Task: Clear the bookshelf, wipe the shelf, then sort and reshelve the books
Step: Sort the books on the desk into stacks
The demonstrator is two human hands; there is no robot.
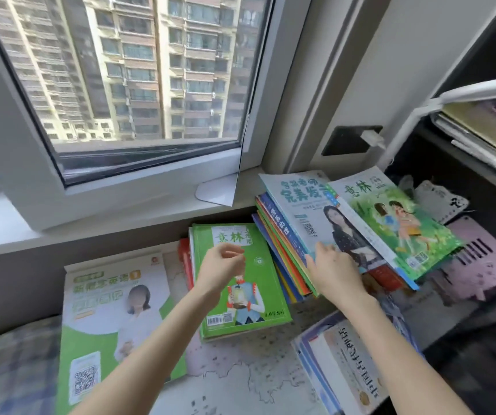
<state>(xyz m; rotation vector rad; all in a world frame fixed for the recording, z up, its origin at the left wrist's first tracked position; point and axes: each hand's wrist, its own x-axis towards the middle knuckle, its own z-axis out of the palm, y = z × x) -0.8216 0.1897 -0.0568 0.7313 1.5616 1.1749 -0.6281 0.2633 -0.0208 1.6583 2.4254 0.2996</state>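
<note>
Mid-frame, left hand (221, 265) hung loosely curled, empty; right hand (335, 269) lay open, fingers touching the leaning books (296, 194).

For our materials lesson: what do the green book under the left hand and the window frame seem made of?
The green book: paper, likely with a glossy printed cover; thin page edges show. The window frame: smooth white, probably painted metal or plastic; unclear which.
</note>
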